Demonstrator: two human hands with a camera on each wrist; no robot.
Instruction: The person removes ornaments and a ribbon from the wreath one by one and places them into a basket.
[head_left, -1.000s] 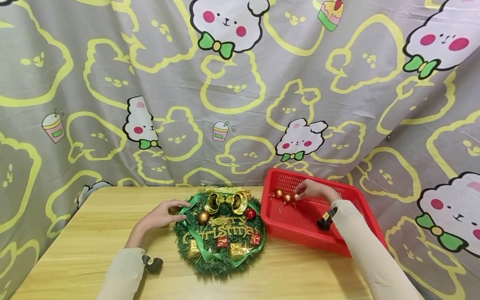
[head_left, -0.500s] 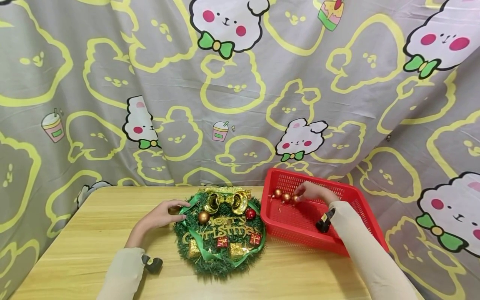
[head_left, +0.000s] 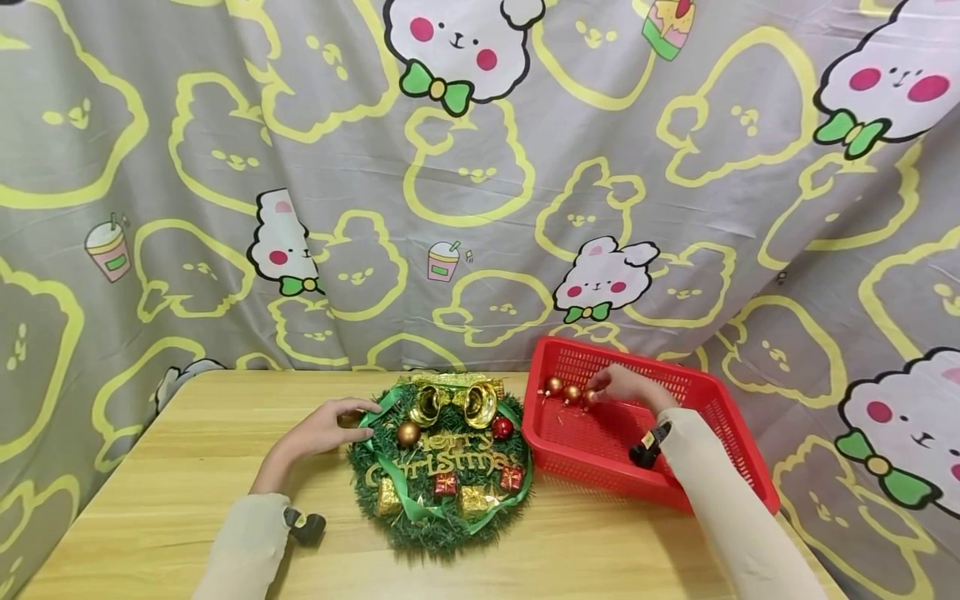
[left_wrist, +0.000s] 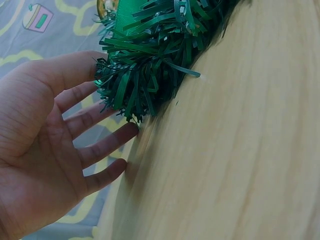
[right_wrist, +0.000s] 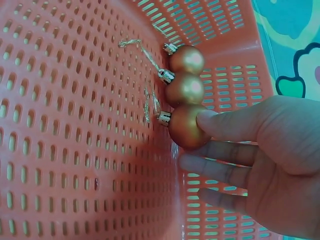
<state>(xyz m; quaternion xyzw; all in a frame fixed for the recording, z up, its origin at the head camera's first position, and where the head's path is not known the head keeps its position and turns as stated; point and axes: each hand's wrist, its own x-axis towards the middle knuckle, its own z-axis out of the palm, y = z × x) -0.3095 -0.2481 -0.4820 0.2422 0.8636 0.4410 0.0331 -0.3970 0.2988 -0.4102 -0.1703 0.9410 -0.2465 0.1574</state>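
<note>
By the worktop's [head_left: 592,537] far edge, a gold ball [right_wrist: 187,130] was pinched by the right hand [right_wrist: 282,155], bent into the basket [head_left: 600,469]. The left hand [head_left: 321,427] was spread against the wreath [head_left: 441,467].

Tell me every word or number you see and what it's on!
"Merry", in gold letters, its M unclear, on the round green tinsel wreath.
"Christmas", same letters, same wreath.
Green labels on pink printed cups, grey fabric curtain: too small to read.
No readable numbers.
</note>
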